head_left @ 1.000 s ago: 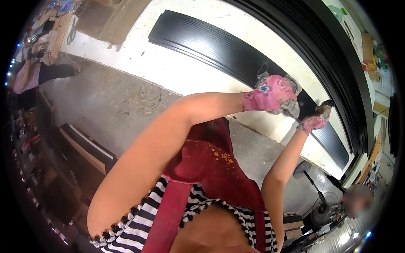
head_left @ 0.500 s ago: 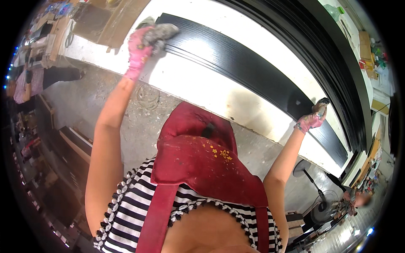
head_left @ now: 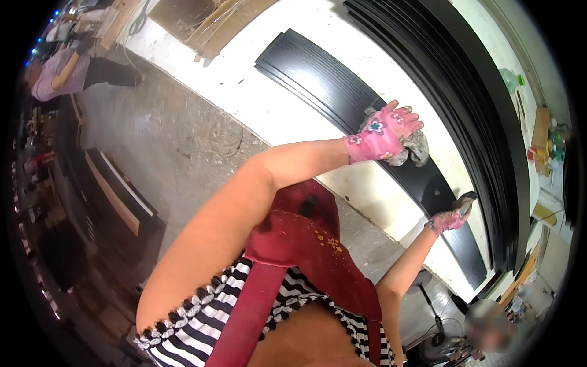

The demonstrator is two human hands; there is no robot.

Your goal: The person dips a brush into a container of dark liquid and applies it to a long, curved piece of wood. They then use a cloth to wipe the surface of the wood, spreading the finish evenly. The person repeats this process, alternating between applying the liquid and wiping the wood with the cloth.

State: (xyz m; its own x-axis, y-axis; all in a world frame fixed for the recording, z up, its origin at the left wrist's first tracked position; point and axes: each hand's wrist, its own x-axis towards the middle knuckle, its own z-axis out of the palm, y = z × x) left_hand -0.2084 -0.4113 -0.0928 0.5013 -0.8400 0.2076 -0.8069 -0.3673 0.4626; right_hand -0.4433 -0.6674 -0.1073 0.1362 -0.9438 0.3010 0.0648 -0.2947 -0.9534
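A long black board (head_left: 318, 72) with a wood-grain face and grooves along its near edge lies slantwise on the white tabletop. My left hand (head_left: 382, 133), in a pink flowered glove, presses a crumpled grey rag (head_left: 411, 150) onto the middle of the board. The rag bulges out on both sides of the palm, and the fingertips point toward the far side. Farther right, my right hand (head_left: 451, 219), gloved in pink with dark stained fingertips, grips the board across its width near the right end. Its fingers reach the far edge.
Several long black boards are stacked (head_left: 458, 92) just beyond. Brown cardboard (head_left: 214, 27) lies at the table's far left. A coil of wire (head_left: 225, 137) is on the floor. A fan (head_left: 434, 348) stands lower right. Another person (head_left: 67, 76) is at the far left.
My left hand has swept the rag from the board's left end rightward to its middle. My right hand keeps its place on the board. The view has shifted.
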